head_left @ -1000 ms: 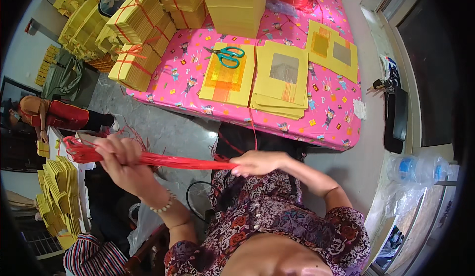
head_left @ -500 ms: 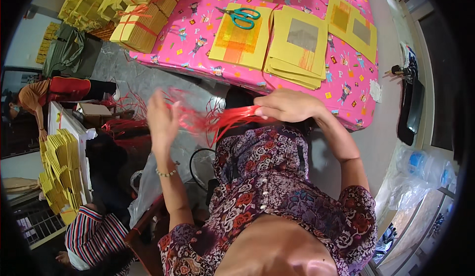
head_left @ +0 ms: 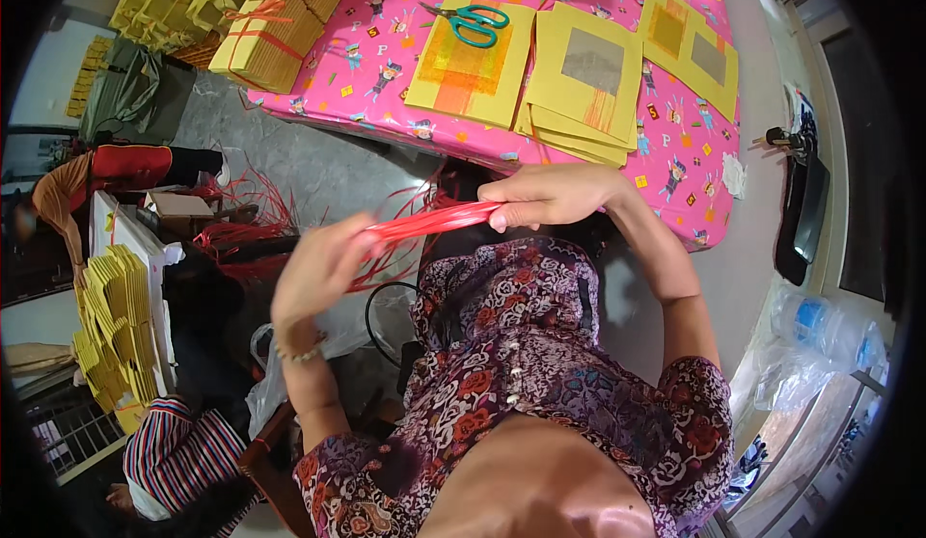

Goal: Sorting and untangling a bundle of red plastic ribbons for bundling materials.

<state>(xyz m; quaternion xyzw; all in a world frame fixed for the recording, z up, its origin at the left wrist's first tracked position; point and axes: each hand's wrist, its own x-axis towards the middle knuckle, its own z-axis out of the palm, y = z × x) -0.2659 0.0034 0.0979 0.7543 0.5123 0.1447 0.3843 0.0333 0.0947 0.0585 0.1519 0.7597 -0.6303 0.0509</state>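
Note:
A bundle of shiny red plastic strings (head_left: pixel 431 221) is stretched between my two hands, above my lap. My right hand (head_left: pixel 558 196) pinches one end of it, thumb below and fingers folded over. At the other end, my left hand (head_left: pixel 323 260), a little blurred, is closed round the strings, and loose strands trail out below and beyond it. On the table's near side, green-handled scissors (head_left: pixel 473 25) lie open-bladed on a yellow paper sheet (head_left: pixel 470 104) with an orange and gold patch.
The pink patterned table (head_left: pixel 391 104) bears a stack of yellow sheets (head_left: pixel 593 94) and tied yellow bundles (head_left: pixel 265 46). Red strings (head_left: pixel 251 239) lie heaped at left. Two people work there, one in an orange top (head_left: pixel 72 191), one in a striped top (head_left: pixel 183 451), near yellow stacks (head_left: pixel 121 321).
My left hand has come down and closed on the red strings, which were loose and fanned out before. They are now drawn together and taut. My right hand keeps its grip.

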